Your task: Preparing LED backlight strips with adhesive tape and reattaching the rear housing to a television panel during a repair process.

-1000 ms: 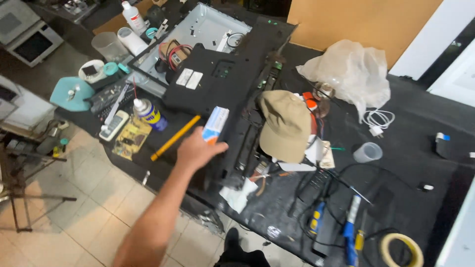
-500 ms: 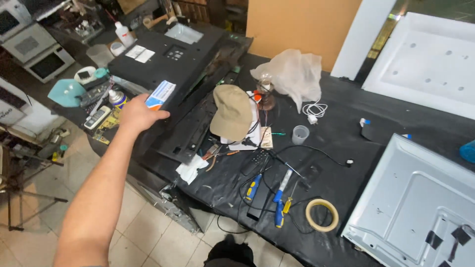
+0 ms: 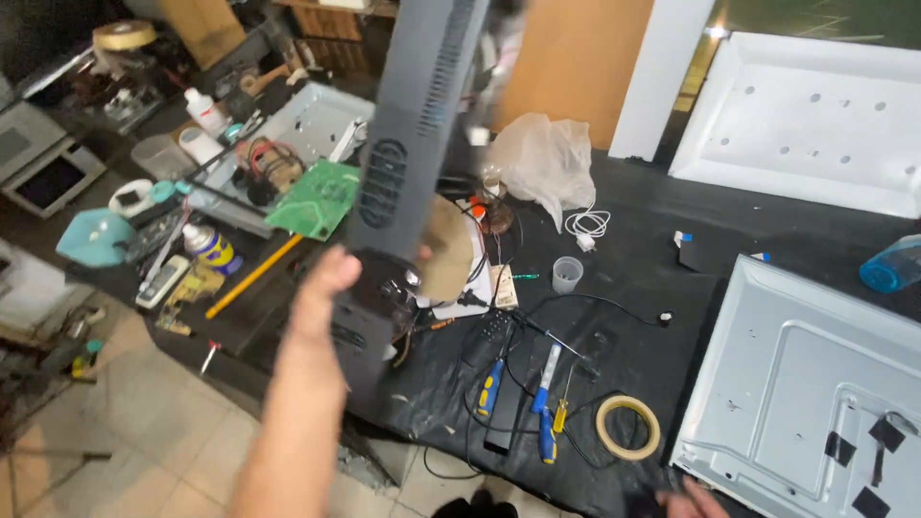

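- The left hand (image 3: 326, 288) grips the edge of a big dark plastic panel (image 3: 408, 144), with the fingers curled shut around it.
- The panel stands up on its end, tilted a bit, and rises from the hand to the top of the picture. The hand holds it low down, on its left edge.
- The panel is blurry, so its small parts are hard to tell, but it shows rows of slots.
- The right hand (image 3: 693, 501) peeks in at the bottom edge, just beside the grey metal sheet (image 3: 815, 384). I cannot tell if it is open or closed.
- Behind the panel lies a green circuit board (image 3: 315, 199) in an open metal case (image 3: 307, 125).
- On the black table (image 3: 652, 288) lie blue and yellow screwdrivers (image 3: 543, 408), a roll of tape (image 3: 628, 427), a small clear cup (image 3: 567, 274) and a crumpled plastic bag (image 3: 547, 158).
- A spray can (image 3: 213, 247) and a yellow pencil (image 3: 254, 276) lie to the left of the hand.
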